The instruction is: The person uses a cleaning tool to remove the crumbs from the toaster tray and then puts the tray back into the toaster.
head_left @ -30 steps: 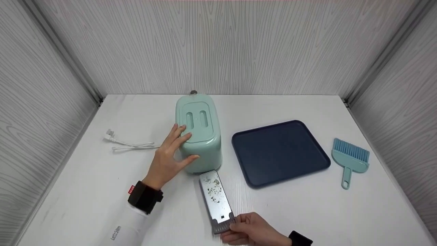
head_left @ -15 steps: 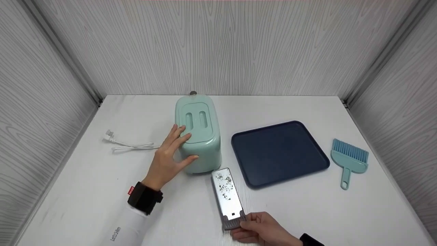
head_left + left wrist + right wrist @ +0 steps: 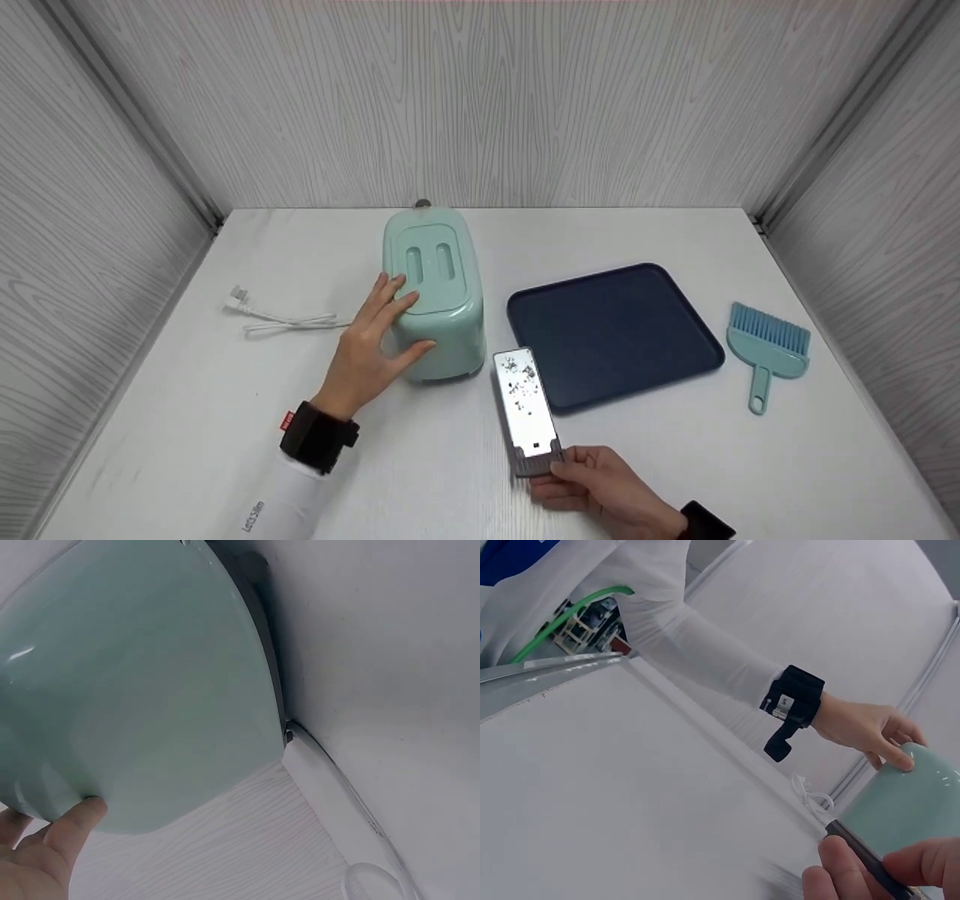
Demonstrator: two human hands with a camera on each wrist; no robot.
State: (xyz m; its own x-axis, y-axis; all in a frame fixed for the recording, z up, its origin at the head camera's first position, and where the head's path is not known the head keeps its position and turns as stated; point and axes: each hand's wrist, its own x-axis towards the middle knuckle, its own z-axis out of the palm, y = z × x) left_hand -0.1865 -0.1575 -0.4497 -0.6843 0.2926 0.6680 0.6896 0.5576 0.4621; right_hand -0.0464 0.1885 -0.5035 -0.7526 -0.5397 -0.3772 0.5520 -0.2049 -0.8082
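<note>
My right hand [image 3: 600,484] pinches the dark grey handle of a toaster crumb tray [image 3: 531,416], thumb on top and fingers below. Brown crumbs lie scattered over the far half of its shiny metal plate. In the head view its far end overlaps the left edge of a navy serving tray [image 3: 615,337]. In the right wrist view only the crumb tray's dark edge [image 3: 866,859] shows between thumb and fingers. A mint-green toaster [image 3: 450,341] stands upright with a cover over its top. My left hand [image 3: 364,356] rests on it, fingers spread on the top and thumb against the near end.
A white power cord [image 3: 289,322] lies folded left of the toaster, its plug pointing away. At the right lies a small teal hand brush [image 3: 772,349], bristles toward the back. Pale wood-grain panels [image 3: 480,105] enclose the table at the back and both sides.
My right hand has carried the crumb tray away from the toaster's base, rightward and forward to the navy tray's edge. My left hand has stayed on the toaster.
</note>
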